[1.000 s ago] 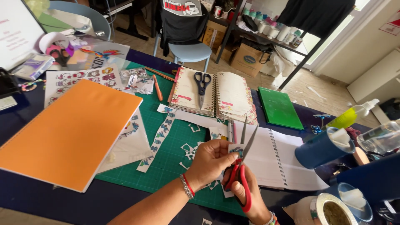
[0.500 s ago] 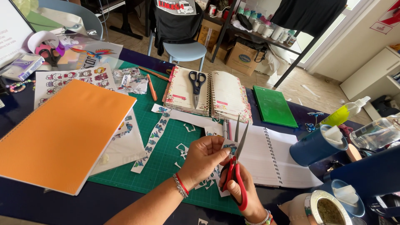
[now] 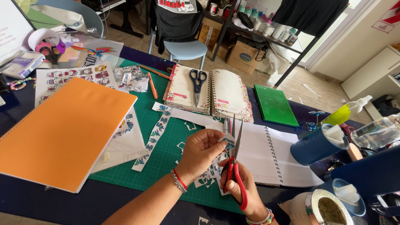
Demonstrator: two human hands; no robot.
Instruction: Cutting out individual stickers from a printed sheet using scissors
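While left hand (image 3: 200, 152) pinches sticker scrap (image 3: 227, 141), right hand (image 3: 243, 185) grip clamps red scissors (image 3: 235, 166), blades apart.

A single head-worn camera looked steeply down and forward from just above the near edge of the table (image 3: 125, 204), close over the green cutting mat (image 3: 166, 150), with chairs and shelves beyond the mat's far side.

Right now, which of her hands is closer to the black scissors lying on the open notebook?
Left. The left hand sits just below the black scissors, pinching a paper cutout. The right hand is lower and further right, working red scissors.
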